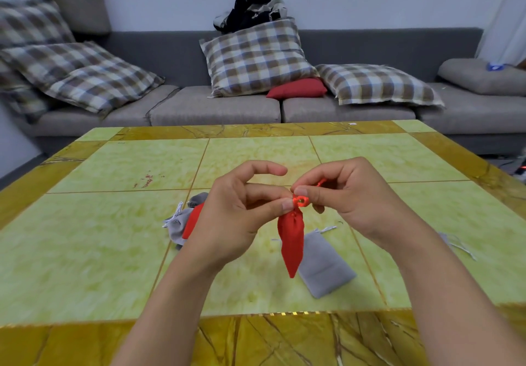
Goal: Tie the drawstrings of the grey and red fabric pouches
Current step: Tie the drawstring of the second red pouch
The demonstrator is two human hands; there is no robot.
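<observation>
A red fabric pouch [291, 242] hangs above the table, its neck gathered. Its red drawstring [301, 200] forms a small loop at the top. My left hand [244, 215] pinches the string at the pouch's neck between thumb and finger. My right hand [350, 195] pinches the loop from the right, with the string's end sticking out above its fingers. A grey pouch [324, 266] lies flat on the table just below the red one. Behind my left hand sits a small pile of grey and red pouches [182, 223].
The green and yellow tiled table [113, 223] fills the foreground. Another grey pouch with white strings [452, 242] shows past my right forearm. A grey sofa [216, 106] with checked cushions and a red cushion stands behind the table.
</observation>
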